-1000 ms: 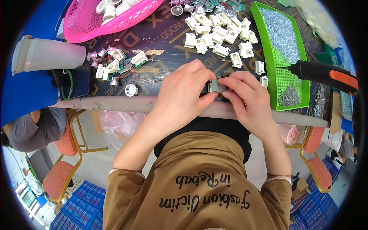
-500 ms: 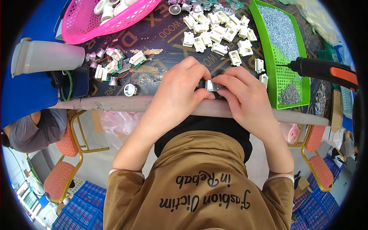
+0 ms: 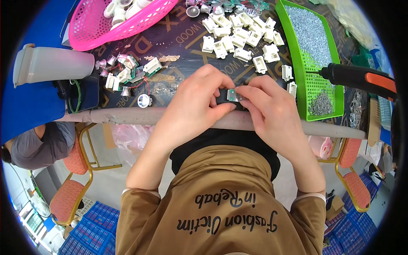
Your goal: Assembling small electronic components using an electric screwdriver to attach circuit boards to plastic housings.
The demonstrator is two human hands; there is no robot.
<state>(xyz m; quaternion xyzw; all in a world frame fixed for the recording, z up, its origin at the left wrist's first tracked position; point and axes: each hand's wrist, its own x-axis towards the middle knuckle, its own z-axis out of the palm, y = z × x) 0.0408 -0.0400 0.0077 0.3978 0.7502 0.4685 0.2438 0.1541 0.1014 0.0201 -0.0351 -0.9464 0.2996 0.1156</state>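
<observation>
My left hand (image 3: 196, 102) and my right hand (image 3: 272, 108) meet over the near table edge (image 3: 127, 114). Between the fingertips of both sits a small part (image 3: 233, 94) with a green board and a shiny metal piece. Both hands pinch it together; most of it is hidden by my fingers. Just beyond the hands lie several white plastic pieces (image 3: 238, 36) scattered on the dark tabletop.
A green tray (image 3: 316, 80) of small screws stands at right, with a black and orange power screwdriver (image 3: 361, 76) beside it. A pink basket (image 3: 114, 21) sits far left, a grey lidded container (image 3: 51, 63) at left, and wired small parts (image 3: 127, 74) lie nearby. Another person (image 3: 29, 144) sits at lower left.
Both hands stay together at the table edge. The fingers have shifted slightly around the small part, which now shows its green face between the fingertips.
</observation>
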